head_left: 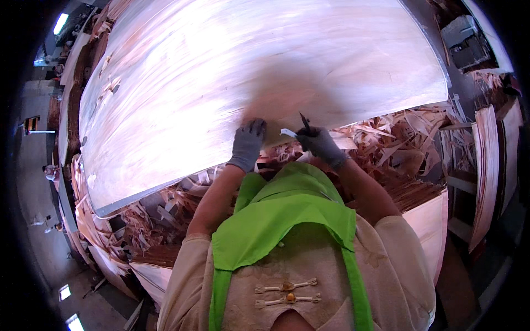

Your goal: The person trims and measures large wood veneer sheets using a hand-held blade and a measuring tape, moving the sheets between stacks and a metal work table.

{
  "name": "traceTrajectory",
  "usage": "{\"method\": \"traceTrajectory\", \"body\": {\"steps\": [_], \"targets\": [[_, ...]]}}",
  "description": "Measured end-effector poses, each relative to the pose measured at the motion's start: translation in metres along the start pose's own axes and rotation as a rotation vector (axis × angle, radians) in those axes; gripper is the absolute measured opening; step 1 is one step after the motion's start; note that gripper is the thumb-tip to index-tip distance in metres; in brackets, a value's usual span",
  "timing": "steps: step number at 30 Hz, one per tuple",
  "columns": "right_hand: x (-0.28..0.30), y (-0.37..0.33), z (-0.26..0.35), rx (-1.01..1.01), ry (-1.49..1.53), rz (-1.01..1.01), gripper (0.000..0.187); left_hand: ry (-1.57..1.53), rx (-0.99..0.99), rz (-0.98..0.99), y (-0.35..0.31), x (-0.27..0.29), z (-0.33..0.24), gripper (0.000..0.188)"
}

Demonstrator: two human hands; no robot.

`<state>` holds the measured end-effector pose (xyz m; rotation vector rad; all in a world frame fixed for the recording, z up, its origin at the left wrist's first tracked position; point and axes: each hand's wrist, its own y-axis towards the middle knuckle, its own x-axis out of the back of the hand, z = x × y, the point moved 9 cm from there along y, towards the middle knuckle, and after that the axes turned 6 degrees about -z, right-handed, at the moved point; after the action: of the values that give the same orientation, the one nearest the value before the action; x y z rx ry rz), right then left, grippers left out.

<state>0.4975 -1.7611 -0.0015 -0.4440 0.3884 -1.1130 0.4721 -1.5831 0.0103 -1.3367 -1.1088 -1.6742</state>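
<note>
A large pale sheet of wood veneer (182, 94) lies in front of me, and my shadow falls across its near middle. My left hand (247, 146), in a grey glove, rests on the sheet by its near edge, fingers laid on the wood. Just right of it, my gloved right hand (321, 147) is closed around a slim dark pointed tool (304, 121), whose exact kind I cannot make out. A small white piece (288, 133) juts leftward from the same hand; whether it belongs to the tool is unclear.
Torn veneer scraps (400, 138) are heaped under the sheet's near edge, right and left of me. Upright wooden boards (486, 176) stand at the right. A grey box-like object (466, 41) sits at the far right. Grey floor (36, 187) shows at the left.
</note>
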Motion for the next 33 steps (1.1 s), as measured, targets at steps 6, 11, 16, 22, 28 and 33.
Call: {"method": "traceTrajectory", "body": {"steps": [6, 11, 16, 22, 28, 33], "targets": [[-0.035, 0.045, -0.022, 0.023, 0.031, -0.283, 0.023, -0.228, 0.130, -0.016, -0.001, 0.006, 0.011, 0.043], [-0.044, 0.060, -0.045, 0.018, 0.016, -0.418, 0.028, -0.323, 0.162, 0.022, -0.006, -0.015, 0.016, 0.047], [-0.033, 0.066, -0.039, -0.014, -0.439, -0.620, 0.044, -0.358, 0.059, -0.101, -0.003, 0.004, 0.015, 0.043], [-0.044, 0.054, -0.010, -0.093, -0.571, -0.644, 0.045, -0.470, -0.110, -0.154, 0.001, 0.036, 0.016, 0.050], [-0.051, 0.027, -0.036, -0.330, -0.160, -0.332, 0.030, -0.323, -0.127, 0.017, -0.002, 0.003, 0.012, 0.058], [-0.056, 0.009, -0.082, -0.058, 0.175, -0.426, 0.015, -0.276, -0.154, 0.070, 0.003, -0.007, 0.004, 0.059]]}}
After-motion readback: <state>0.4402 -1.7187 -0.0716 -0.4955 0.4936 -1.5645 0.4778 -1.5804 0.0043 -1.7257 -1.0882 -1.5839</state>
